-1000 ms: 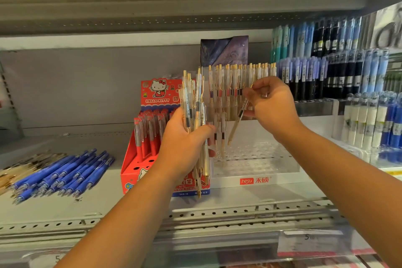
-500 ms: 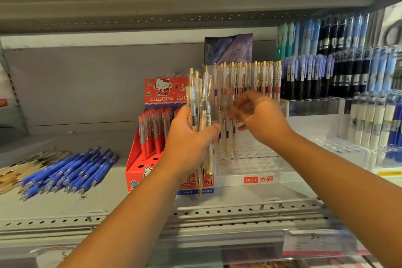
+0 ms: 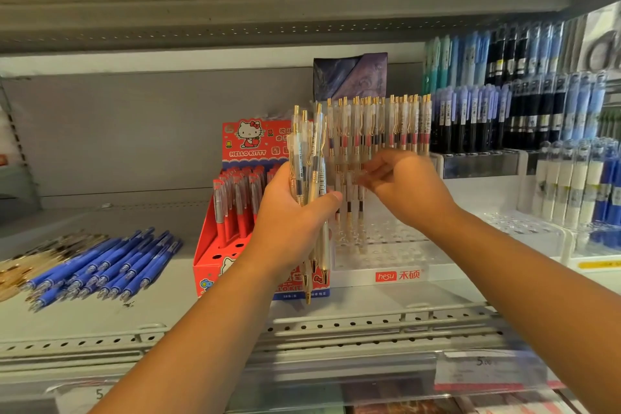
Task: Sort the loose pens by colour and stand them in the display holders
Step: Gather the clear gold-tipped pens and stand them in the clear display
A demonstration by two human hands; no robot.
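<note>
We are at the standing step. Our left hand (image 3: 292, 222) grips a bundle (image 3: 311, 175) of clear pens just left of the holder (image 3: 396, 259). Our right hand (image 3: 406, 188) curls at the standing pens (image 3: 349, 208) in the holder's front rows; whether it pinches one, we cannot tell. Next, we judge: draw one from the bundle and seat it tip-down in a free hole.

Bare forearms (image 3: 188, 339), left grip (image 3: 289, 222), right grip (image 3: 403, 185)
</note>
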